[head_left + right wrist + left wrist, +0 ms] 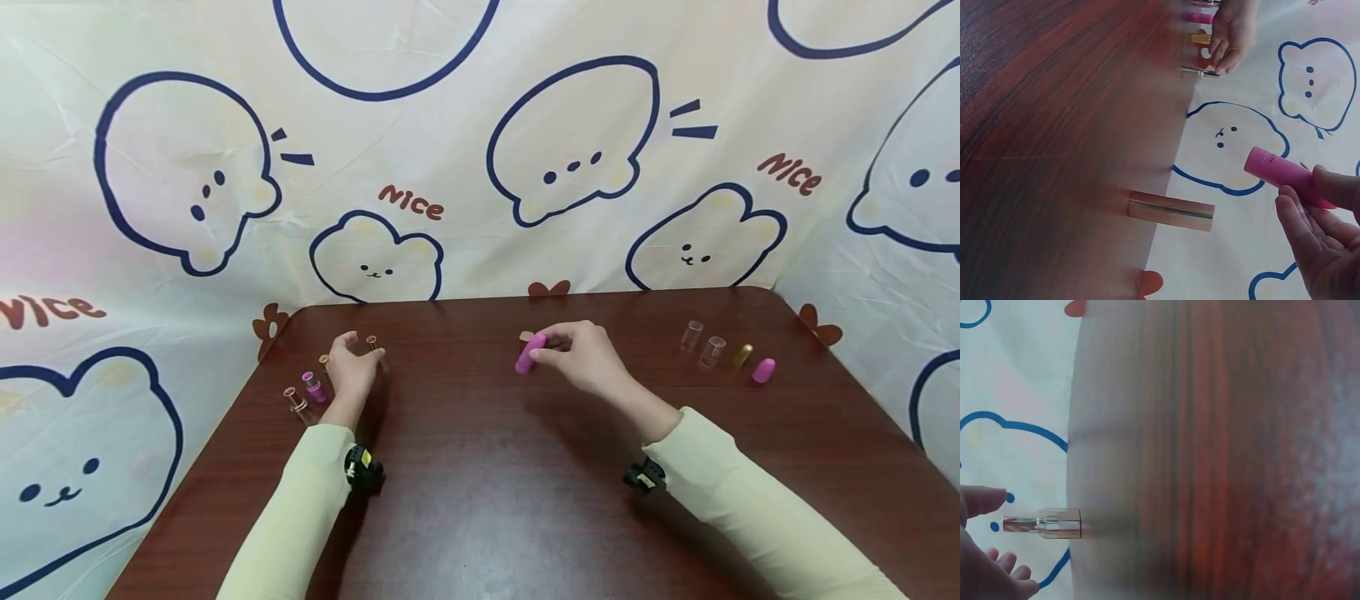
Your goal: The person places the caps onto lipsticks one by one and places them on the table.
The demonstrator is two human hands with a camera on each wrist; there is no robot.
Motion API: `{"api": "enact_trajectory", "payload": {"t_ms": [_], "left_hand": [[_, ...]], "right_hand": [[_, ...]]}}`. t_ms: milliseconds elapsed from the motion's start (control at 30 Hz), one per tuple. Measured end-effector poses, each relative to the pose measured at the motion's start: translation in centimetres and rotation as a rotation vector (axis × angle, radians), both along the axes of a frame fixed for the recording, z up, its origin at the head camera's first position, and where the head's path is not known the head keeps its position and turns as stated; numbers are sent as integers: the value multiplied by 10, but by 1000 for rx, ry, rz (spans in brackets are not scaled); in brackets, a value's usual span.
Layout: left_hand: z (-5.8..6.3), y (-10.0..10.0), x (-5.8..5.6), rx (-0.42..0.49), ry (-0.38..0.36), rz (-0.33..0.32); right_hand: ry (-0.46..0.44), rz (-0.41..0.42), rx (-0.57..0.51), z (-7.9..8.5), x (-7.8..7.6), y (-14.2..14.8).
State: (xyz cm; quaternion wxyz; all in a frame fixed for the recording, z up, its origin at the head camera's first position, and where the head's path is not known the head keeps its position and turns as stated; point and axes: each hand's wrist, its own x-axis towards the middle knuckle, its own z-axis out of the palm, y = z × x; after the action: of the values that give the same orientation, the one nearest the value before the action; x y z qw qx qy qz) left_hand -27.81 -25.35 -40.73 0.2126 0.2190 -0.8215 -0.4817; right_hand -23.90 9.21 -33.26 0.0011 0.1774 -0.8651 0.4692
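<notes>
My right hand [588, 354] pinches a pink lipstick tube [1279, 172] between thumb and fingers, tilted and raised off the table. Just behind it a rose-gold capped tube [1169, 211] stands upright on the table. On the left side, my left hand [352, 371] hovers at an uncapped lipstick [1060, 524] with a clear, gold-toned base, which stands upright. Thumb and fingers are spread on either side of its top, with a visible gap in the left wrist view. Beside that hand stand more uncapped lipsticks: a gold one [324, 361], a purple one [314, 387] and a rose-gold one [296, 400].
At the right of the brown table [480, 483] are two clear caps [712, 352], a gold cap [743, 356] and a pink cap [763, 371]. A printed cloth [465, 150] hangs behind the table's far edge and along its sides.
</notes>
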Motion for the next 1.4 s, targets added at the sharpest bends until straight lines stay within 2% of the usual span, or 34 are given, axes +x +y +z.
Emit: {"api": "enact_trajectory", "payload": {"t_ms": [233,333,533,600,667,833,1000,1200,1400], "left_hand": [[8,4,8,10,69,1],[11,6,10,4,93,5],[19,14,15,0,164,14],[22,18,17,14,188,2],[26,23,20,30,207,-17],[33,36,26,55,234,-78],[42,50,31,92,276,-155],[59,71,38,187,316,-316],[67,87,43,255,328,-455]], "right_hand": [[-56,54,-107,10,5,4],[-69,64,-141,10,6,6],[-83,143,-262,10,7,8],[-94,146,-295,12,8,8],[-101,112,-311,13,9,8],[-106,59,-362,15,10,8],[-94,67,-441,18,11,8],[-107,85,-568,23,13,7],[-100,86,-622,26,14,6]]}}
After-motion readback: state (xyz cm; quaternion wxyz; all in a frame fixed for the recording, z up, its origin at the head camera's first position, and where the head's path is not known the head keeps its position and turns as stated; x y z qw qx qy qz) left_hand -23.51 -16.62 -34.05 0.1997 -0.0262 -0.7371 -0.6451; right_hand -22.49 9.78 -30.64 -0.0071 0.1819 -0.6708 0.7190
